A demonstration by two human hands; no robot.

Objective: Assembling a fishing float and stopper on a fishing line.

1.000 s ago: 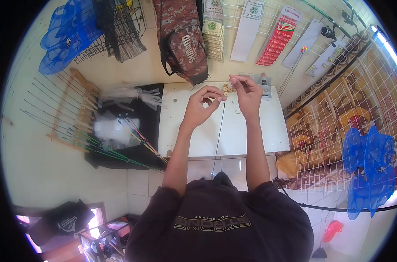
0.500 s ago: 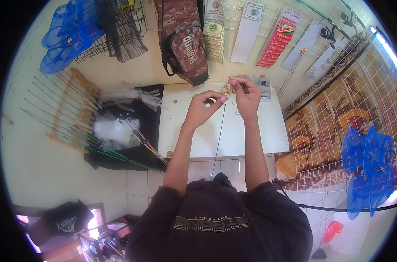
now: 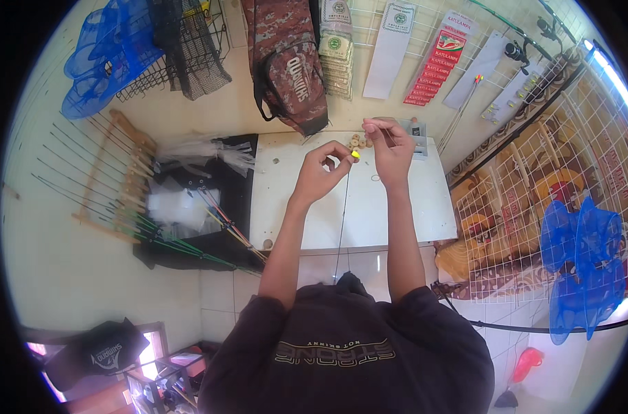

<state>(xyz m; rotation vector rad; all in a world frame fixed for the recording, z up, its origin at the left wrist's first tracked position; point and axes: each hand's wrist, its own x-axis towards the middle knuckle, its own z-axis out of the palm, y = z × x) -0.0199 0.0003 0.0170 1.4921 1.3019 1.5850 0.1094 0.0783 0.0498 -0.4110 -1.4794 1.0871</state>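
Table (image 3: 314,217): white, under both hands, its near edge back toward the elbows.

Bag (image 3: 295,76): camouflage pattern, hangs beyond the left hand and a little to its left.

Rod (image 3: 343,214): thin, dark, runs from just below the left fingertips back between the forearms, past the near table edge. Looks very light and whippy; likely to bend and swing if held at one end only. Slim enough to roll between fingers. Best hold, I judge: a light pinch near the upper end, with some support farther down.

Left hand (image 3: 322,172): thumb and forefinger curled into a ring, pinching the yellow tip.

Right hand (image 3: 394,153): raised just across from the left, thumb and forefinger brought together, other fingers loosely bent. Cannot tell whether something fine is between them.

Box (image 3: 419,148): clear, compartmented, just right of the right hand, partly behind it.

Beads (image 3: 361,142): tan, round, clustered between the hands, slightly beyond the left fingertips. Probably light and apt to roll.

Yellow tip (image 3: 355,154): bright, tiny, at the left fingertips. Join to the rod not clear. Probably nearly weightless, perhaps smooth; easily dropped or crushed. Hold by its sides, fingertip pads only, gentle pressure.
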